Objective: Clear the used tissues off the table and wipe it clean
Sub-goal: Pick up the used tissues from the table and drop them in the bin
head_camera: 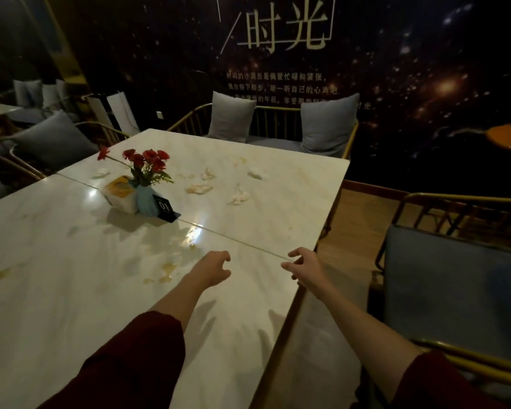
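Several crumpled white tissues lie on the far half of the white marble table: one nearest me, one left of it, one behind, one to the right, and one at the far left. Brownish spills stain the near half. My left hand hovers over the near tabletop, fingers loosely curled, holding nothing. My right hand hovers by the table's right edge, fingers spread and empty. Both are well short of the tissues.
A yellow-topped tissue box, a blue vase of red flowers and a black number sign stand mid-table. A gold-framed bench with grey cushions is behind the table, a blue-seated chair at right, another chair at left.
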